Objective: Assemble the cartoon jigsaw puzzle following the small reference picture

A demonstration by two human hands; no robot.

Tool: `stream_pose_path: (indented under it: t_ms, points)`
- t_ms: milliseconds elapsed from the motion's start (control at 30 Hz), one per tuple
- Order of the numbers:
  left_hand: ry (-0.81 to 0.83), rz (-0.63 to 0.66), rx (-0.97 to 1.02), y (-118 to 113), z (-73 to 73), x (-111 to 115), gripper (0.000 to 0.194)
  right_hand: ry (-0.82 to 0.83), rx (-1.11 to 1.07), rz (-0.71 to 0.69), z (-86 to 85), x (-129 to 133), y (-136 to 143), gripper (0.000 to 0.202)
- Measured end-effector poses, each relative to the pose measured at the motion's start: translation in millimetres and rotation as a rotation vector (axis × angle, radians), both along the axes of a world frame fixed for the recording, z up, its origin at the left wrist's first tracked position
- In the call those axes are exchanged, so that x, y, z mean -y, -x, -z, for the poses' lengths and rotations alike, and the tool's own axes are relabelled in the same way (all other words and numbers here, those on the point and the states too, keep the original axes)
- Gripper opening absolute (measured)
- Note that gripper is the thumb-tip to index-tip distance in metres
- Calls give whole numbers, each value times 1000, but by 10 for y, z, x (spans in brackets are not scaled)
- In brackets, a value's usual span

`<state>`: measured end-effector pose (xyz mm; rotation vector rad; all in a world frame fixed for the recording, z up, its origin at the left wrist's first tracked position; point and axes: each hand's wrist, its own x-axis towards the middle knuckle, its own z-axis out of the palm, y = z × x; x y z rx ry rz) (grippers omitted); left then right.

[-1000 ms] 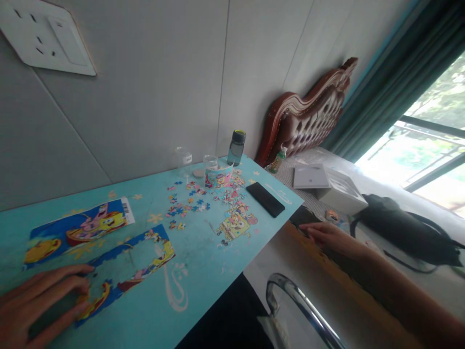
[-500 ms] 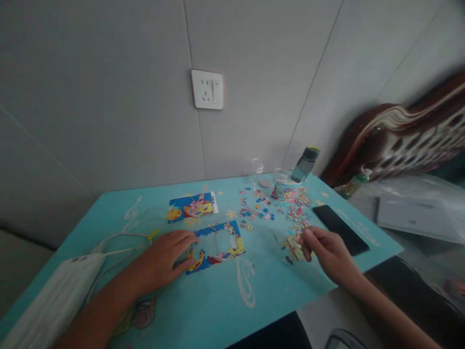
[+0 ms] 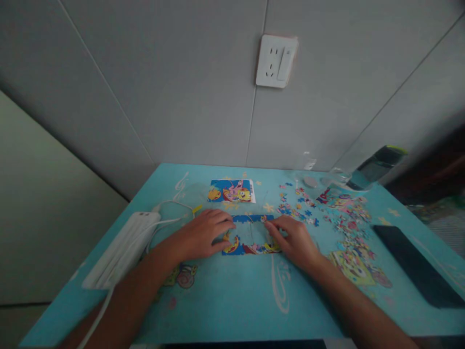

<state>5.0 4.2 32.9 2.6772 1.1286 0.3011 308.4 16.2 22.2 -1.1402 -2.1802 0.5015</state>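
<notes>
A partly joined jigsaw puzzle [image 3: 250, 249] lies flat on the table, its blue and cartoon border built around a bare middle. My left hand [image 3: 209, 233] rests at its left edge, thumb and fingers spread apart, holding nothing. Over the right side of the puzzle is my right hand [image 3: 292, 238], thumb and forefinger brought together at the upper right corner. Whatever is between those fingertips is too small to make out. Just behind the puzzle lies a picture card [image 3: 231, 190] with the same kind of cartoon figures.
Loose puzzle pieces [image 3: 298, 208] spread over the right back, near a clear tub [image 3: 339, 186] and a tilted bottle [image 3: 378, 167]. A dark phone-like slab [image 3: 414, 264] lies far right. A white power strip [image 3: 121, 249] with cables sits left.
My right hand has moved left from the loose pieces to the puzzle's upper right corner. My left hand stays at the puzzle's left edge. The view has turned left.
</notes>
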Motion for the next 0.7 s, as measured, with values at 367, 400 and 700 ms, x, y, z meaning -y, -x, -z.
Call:
stream_pose_path:
  t_ms: [367, 400, 700]
  points:
    - [-33, 32, 25, 50, 102, -49, 41, 472, -488, 51, -77, 44, -66, 26]
    - [-37, 37, 26, 57, 114, -57, 41, 605, -633, 55, -102, 49, -62, 28]
    - [-64, 22, 33, 98, 189, -96, 47, 1021, -1262, 59, -168, -5, -112, 30]
